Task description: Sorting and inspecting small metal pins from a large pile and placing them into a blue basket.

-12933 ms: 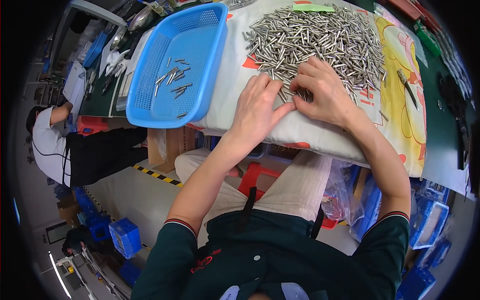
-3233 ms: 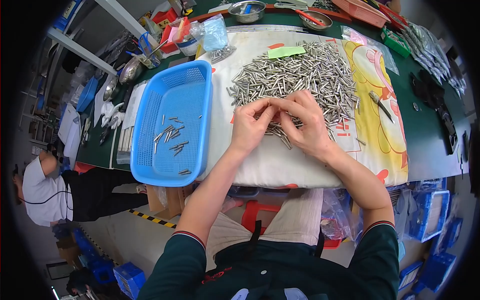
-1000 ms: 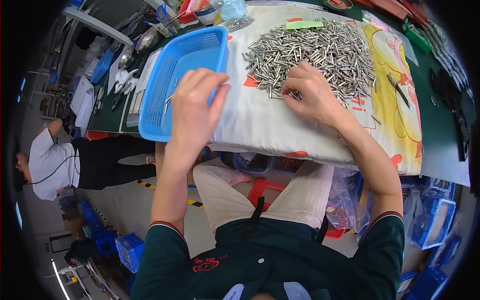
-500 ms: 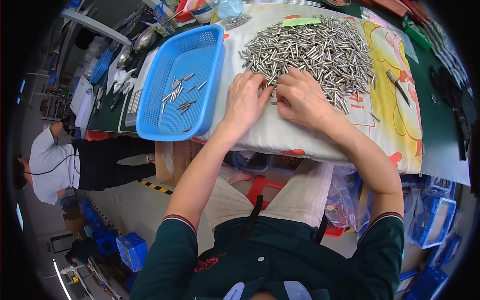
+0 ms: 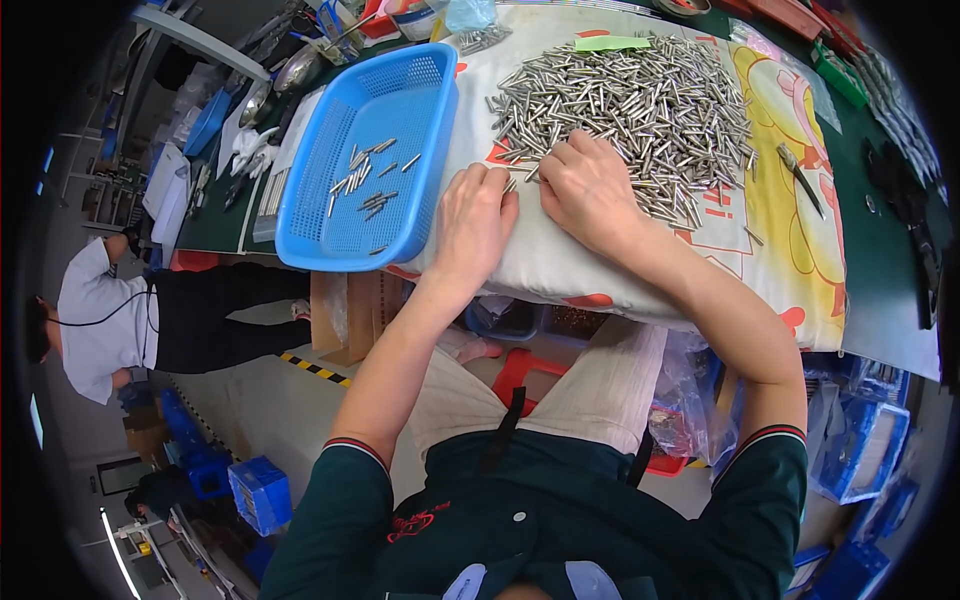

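Both hands, the left hand point(image 5: 478, 222) and right hand point(image 5: 590, 190), lay loosely curled, pinching at the heap's edge. The steel pins point(image 5: 640, 100) looked small, stiff, slippery; best picked mid-shaft.

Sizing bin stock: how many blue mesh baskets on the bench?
1. The blue mesh basket sits left of the metal pin pile, beside the left hand, holding a few pins. Others may be hidden beyond the frame's edges.

A green workbench point(image 5: 880, 250) carries a cartoon-printed cloth point(image 5: 780, 200). On the cloth lie a heap of metal pins point(image 5: 640, 100) and a blue basket point(image 5: 370, 170).
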The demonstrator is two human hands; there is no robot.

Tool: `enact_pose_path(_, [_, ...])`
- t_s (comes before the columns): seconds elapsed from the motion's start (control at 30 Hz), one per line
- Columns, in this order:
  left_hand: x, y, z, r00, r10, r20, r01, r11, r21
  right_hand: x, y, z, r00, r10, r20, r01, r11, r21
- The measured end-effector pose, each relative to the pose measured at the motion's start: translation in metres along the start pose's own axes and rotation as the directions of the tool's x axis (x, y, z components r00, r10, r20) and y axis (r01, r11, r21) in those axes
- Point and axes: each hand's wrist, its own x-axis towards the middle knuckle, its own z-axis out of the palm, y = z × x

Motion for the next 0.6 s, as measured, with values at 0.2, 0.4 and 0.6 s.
enact_pose_path(0.2, [-0.003,0.003,-0.005,0.985,0.118,0.125,-0.142,0.969,0.202,0.001,-0.002,-0.019,0.948,0.058,0.312,-0.075,0.996,0.041])
enact_pose_path(0.4, [0.004,0.000,-0.003,0.981,0.158,0.111,-0.177,0.965,0.192,0.002,-0.009,-0.022,0.957,-0.048,0.287,0.090,0.986,-0.137])
enact_pose_path(0.6, [0.005,0.002,-0.007,0.969,0.152,0.194,-0.193,0.958,0.214,0.006,-0.026,-0.026,0.920,-0.044,0.390,0.169,0.941,-0.292])
